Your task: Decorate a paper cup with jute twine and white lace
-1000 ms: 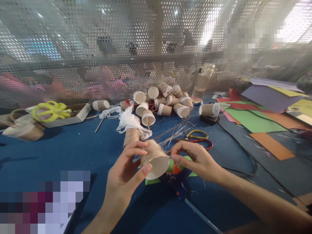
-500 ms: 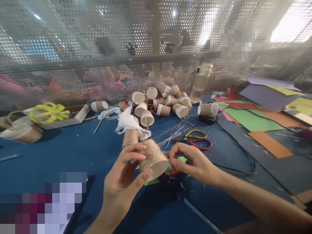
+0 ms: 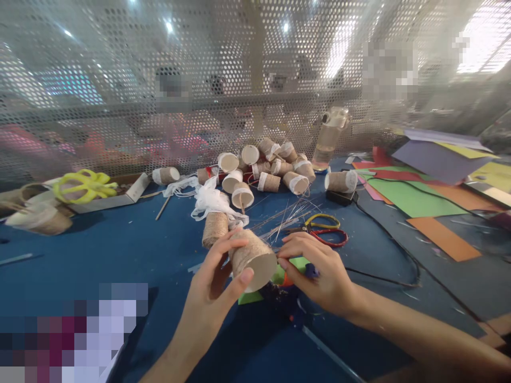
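My left hand (image 3: 215,287) is closed around a paper cup (image 3: 249,250) wrapped in brown twine. The cup lies tilted, its pale round end facing me. At the right edge of that end, my right hand (image 3: 319,266) pinches with thumb and forefinger; what is between the fingertips is too small to make out. Below the cup a dark blue glue gun (image 3: 293,308) rests on the table, partly hidden, with a clear glue stick (image 3: 331,351) by it. Green paper (image 3: 249,297) shows under the cup. Just behind stands a roll of twine (image 3: 215,229) with white lace ribbon (image 3: 209,197) on top.
Several twine-wrapped cups (image 3: 269,182) are heaped at the back, beside a water bottle (image 3: 330,138). Scissors (image 3: 325,229) with yellow and red handles lie near my right hand. A black cable (image 3: 399,250) and coloured paper (image 3: 415,197) spread right. A yellow ring-shaped object (image 3: 85,186) sits left.
My right fingers stay at the cup's edge, and the hand has shifted slightly, its fingers held flatter. The left hand keeps its hold, with the cup turned a little.
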### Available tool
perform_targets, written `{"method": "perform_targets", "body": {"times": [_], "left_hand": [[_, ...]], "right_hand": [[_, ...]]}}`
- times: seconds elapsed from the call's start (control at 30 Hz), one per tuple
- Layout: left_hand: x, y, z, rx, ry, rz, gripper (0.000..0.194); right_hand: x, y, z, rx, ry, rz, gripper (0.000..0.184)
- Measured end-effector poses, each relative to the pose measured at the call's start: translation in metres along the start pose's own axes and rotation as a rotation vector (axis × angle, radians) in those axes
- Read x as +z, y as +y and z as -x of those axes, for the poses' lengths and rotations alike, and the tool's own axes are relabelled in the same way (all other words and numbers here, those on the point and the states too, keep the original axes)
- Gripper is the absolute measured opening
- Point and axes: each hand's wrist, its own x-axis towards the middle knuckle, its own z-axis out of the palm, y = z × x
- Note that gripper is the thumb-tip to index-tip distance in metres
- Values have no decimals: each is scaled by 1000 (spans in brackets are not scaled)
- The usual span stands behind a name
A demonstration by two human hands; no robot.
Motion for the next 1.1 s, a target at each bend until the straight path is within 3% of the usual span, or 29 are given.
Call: {"method": "perform_targets", "body": {"times": [0.13,0.3,0.43,0.57,0.8,1.0,1.1], "left_hand": [[-3,1,-3,-8,-70,-4,35],[0,3,-3,-3,-48,-32,43],[3,4,-1,-23,9,-44,41],[1,2,-3,-27,-57,-39,38],[7,10,-1,-88,32,33,33],[4,6,-4,-118,-57,146,30],[1,2,-6,-146,-35,184,24]], "right_hand": [[-1,-1,-1,10,46,33,14],[0,1,-1,-20,80,62,16],[1,2,1,-9,80,82,16],[1,2,3,0,50,76,16],[0,2,4,30,-2,83,10],[2,6,6,124,53,80,10],[2,8,6,136,48,78,11]]}}
